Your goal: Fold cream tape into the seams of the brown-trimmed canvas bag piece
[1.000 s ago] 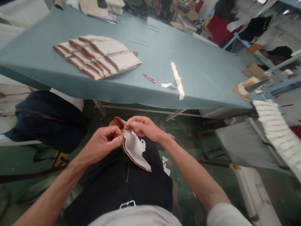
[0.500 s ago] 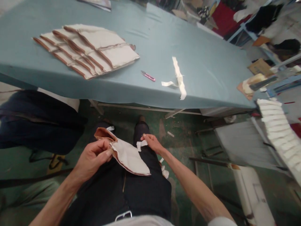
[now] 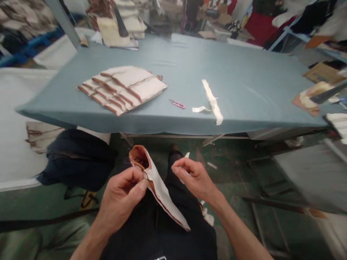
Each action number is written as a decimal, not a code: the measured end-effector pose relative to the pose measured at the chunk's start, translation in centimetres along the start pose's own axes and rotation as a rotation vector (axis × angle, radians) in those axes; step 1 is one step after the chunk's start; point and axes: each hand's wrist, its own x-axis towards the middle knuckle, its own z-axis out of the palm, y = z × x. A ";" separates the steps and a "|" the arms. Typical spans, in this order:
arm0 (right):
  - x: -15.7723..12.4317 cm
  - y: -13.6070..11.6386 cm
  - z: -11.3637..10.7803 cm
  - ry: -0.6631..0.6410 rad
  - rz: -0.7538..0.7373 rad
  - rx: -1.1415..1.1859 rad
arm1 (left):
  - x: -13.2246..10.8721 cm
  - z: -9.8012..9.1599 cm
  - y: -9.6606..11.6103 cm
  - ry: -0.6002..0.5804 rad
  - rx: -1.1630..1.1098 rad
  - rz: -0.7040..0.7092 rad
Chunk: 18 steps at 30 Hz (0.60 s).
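My left hand (image 3: pixel 123 196) pinches the edge of a cream fabric pouch (image 3: pixel 159 189) with brown lining. The pouch's brown mouth stands open above my fingers, and its narrow end slants down across my lap. To the right, apart from the pouch, my right hand (image 3: pixel 193 177) has its fingers closed. Bits of a white strip show above and under those fingers; anything finer between the tips is too small to see. On the table lie a stack of similar cream pieces (image 3: pixel 146 88) with brown edges, small pink-handled snips (image 3: pixel 177 104) and cream tape strips (image 3: pixel 213 103).
The blue-covered table (image 3: pixel 244 90) runs across in front of me, its near edge beyond my knees. A dark cloth-draped thing (image 3: pixel 78 159) stands at left. A brown board with cream material (image 3: pixel 309 99) lies at the table's right end.
My view has tilted up, showing more of the table's far side. The pouch has turned steeper, its mouth facing me more. My right hand has turned, and less of the white strip shows.
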 end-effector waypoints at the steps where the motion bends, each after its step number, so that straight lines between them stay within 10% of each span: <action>1: -0.1 -1.9 0.3 -0.059 -0.061 0.033 | -0.1 0.0 0.8 0.008 0.005 0.031; 8: -1.4 -9.4 2.2 -0.083 -0.275 -0.015 | -1.5 -0.7 4.0 0.089 0.246 0.200; 18: -2.6 -8.9 3.4 -0.007 -0.472 -0.455 | -1.2 -1.2 5.7 0.163 0.488 0.398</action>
